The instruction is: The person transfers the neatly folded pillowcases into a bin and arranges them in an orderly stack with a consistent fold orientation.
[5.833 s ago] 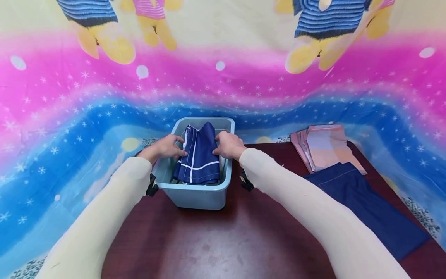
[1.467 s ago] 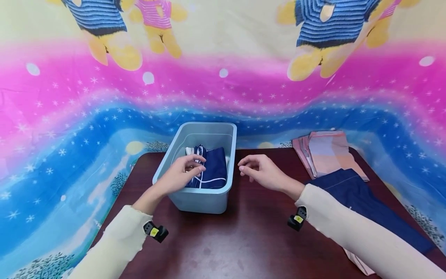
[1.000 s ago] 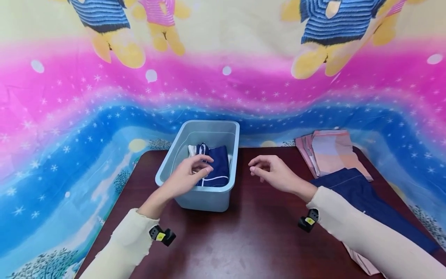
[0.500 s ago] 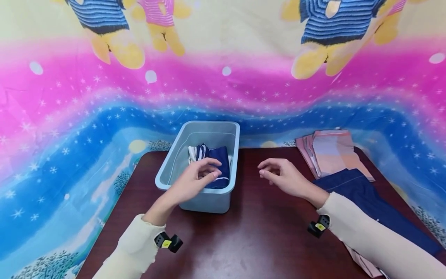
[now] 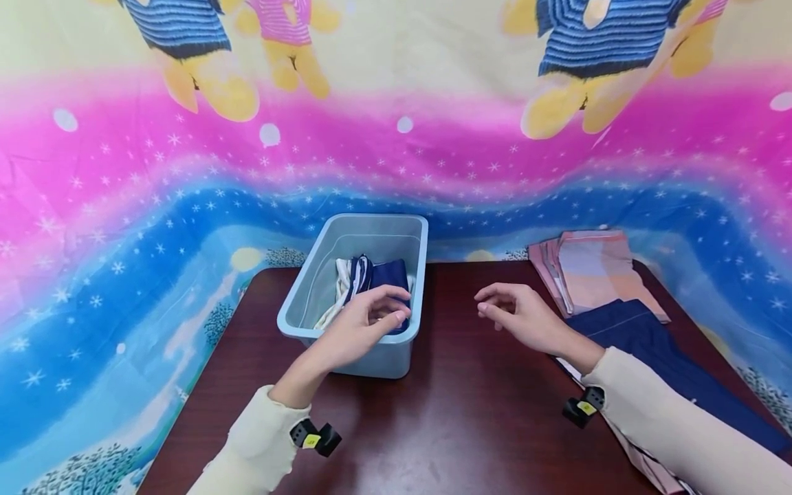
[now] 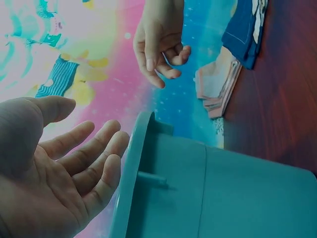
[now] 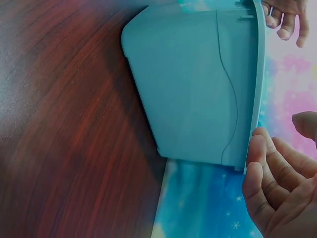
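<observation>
The bin (image 5: pixel 355 302) stands at the far edge of the table (image 5: pixel 445 412), with folded navy cloth (image 5: pixel 386 278) inside. The left hand (image 5: pixel 361 326) hovers over its near rim, fingers loosely curled, holding nothing. The right hand (image 5: pixel 522 320) hangs just right of the bin, relaxed and empty. Beyond it lie folded pink cloths (image 5: pixel 594 265) and a navy garment (image 5: pixel 668 371).

- Left hand (image 5: pixel 359 328), lower centre of the head view: bare, no glove or ring visible.
- Right hand (image 5: pixel 522 320), right of centre: bare likewise.
- Sleeves (image 5: pixel 262 447): cream, close-fitting, long, with slightly wavy cuffs ending at the wrists.
- Wrist devices (image 5: pixel 314 438): small black units, each bearing a yellow marking, one under each cuff.
</observation>
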A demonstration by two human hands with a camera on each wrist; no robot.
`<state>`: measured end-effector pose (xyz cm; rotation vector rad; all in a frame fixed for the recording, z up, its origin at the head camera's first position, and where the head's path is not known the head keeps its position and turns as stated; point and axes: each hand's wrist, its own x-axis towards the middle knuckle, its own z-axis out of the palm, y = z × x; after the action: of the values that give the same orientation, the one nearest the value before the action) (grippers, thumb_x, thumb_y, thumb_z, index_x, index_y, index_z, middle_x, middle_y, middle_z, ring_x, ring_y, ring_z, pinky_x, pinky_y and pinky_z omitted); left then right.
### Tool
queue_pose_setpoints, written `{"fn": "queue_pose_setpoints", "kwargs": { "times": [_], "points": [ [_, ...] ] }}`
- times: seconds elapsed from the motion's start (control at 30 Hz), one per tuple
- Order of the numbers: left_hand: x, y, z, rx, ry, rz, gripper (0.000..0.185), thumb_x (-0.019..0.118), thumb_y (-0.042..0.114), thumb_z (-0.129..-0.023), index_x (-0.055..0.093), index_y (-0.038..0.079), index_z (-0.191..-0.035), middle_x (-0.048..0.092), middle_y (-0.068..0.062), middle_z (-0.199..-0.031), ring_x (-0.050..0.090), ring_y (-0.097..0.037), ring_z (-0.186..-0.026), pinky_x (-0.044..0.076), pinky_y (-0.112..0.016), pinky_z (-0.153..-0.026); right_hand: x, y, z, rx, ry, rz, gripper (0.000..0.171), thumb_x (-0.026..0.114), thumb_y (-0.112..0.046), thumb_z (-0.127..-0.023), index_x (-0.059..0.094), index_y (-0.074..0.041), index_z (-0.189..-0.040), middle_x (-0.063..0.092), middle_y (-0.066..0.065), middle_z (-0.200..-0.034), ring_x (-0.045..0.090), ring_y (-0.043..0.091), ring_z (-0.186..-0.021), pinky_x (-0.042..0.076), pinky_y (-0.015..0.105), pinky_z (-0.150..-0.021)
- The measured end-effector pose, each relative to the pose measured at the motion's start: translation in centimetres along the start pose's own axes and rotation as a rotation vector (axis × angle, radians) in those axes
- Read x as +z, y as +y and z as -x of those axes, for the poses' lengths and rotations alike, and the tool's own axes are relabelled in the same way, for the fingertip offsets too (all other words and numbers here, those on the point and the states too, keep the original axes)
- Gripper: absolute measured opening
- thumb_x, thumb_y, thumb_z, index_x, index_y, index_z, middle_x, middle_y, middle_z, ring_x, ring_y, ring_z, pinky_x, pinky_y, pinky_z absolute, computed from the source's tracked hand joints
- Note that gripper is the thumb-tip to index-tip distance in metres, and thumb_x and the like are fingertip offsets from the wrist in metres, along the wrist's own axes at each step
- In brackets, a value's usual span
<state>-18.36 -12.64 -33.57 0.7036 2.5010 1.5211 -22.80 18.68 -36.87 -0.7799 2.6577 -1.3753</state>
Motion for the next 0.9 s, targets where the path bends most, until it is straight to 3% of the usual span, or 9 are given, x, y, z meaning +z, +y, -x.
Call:
{"fn": "queue_pose_setpoints", "kwargs": {
  "times": [0.23,0.53,0.9],
  "points": [
    [0.7,0.5,-0.6,0.038,-0.015,-0.004,0.034,0.058,0.018,-0.103,0.058,0.006,-0.135,0.071,-0.014,-0.121,0.071,-0.026,-0.106,0.056,-0.031,-0.090,-1.0,1.0,0.5,0.039,0.004,0.041,0.021,0.060,-0.018,-0.102,0.066,-0.006,-0.118,0.075,0.011,-0.099,0.065,0.013,-0.069,0.056,0.028,-0.067],
    [2.0,0.4,-1.3,0.022,-0.036,0.000,0.030,0.058,0.018,-0.103,0.060,0.011,-0.132,0.072,-0.011,-0.120,0.070,-0.018,-0.101,0.055,-0.024,-0.087,-2.4,1.8,1.4,0.036,0.022,0.082,0.023,0.059,-0.018,-0.103,0.065,-0.003,-0.120,0.074,0.011,-0.098,0.063,0.011,-0.067,0.054,0.028,-0.063],
    [3.7,1.3,-2.1,0.052,-0.053,-0.076,0.027,0.059,0.016,-0.101,0.063,0.014,-0.128,0.072,-0.004,-0.113,0.067,-0.012,-0.100,0.054,-0.029,-0.087,-3.6,3.4,1.9,0.085,-0.016,0.102,0.028,0.057,-0.017,-0.104,0.063,0.001,-0.124,0.074,0.014,-0.102,0.061,0.011,-0.067,0.055,0.031,-0.065]
  ]
}}
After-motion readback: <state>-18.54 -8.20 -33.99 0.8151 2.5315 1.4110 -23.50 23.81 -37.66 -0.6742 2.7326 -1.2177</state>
